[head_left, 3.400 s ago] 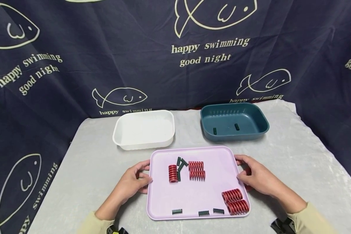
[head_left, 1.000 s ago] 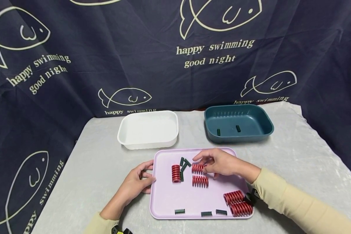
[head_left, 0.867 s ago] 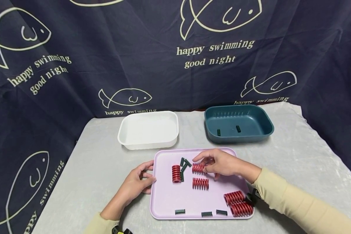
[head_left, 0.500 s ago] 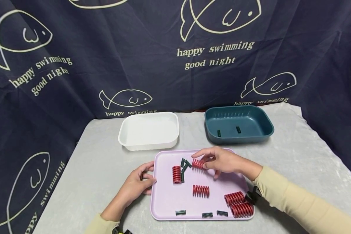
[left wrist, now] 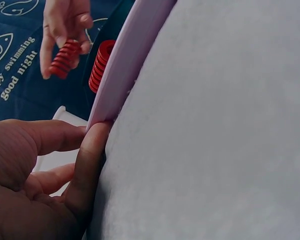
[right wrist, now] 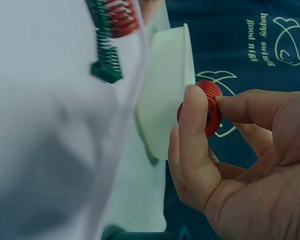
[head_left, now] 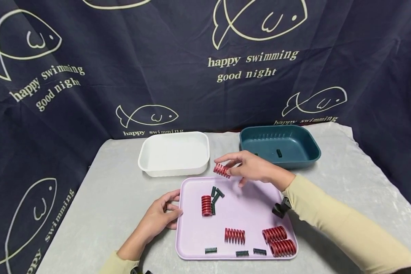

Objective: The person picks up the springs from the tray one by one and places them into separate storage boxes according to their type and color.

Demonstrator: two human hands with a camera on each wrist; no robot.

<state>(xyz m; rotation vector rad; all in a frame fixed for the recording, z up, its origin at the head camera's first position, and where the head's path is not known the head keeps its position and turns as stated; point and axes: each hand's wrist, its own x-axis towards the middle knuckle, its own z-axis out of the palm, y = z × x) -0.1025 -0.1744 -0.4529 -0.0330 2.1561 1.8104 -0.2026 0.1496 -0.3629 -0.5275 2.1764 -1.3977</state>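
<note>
Left sleeve (head_left: 118,262) is getting cut off at the bottom. Three small dark green springs (head_left: 242,253) are lying along the near side of the lilac tray (head_left: 198,232); two thick red springs (head_left: 282,248) are sitting side by side in its near right corner, a lone red spring (head_left: 234,236) lying left of them. Left hand (head_left: 159,213) is pinching the tray's left rim. Farther up, another red spring (head_left: 206,206) is lying against a green cluster (head_left: 216,196), coils overlapping. Right hand (head_left: 248,167) is holding the raised red spring (head_left: 221,170) between thumb and fingers, above the tray's far edge. That spring is looking glossy, evenly coiled, a bit tilted; the thumb is covering one end, and in the right wrist view a finger is partly blocking its dark bore. White bin (head_left: 172,172) is standing beyond, teal bin (head_left: 299,163) to its right, one green spring (head_left: 279,153) showing inside, a second mostly hiding behind the right hand. Navy curtain (head_left: 178,83) is hanging behind, print running off the edges.
</note>
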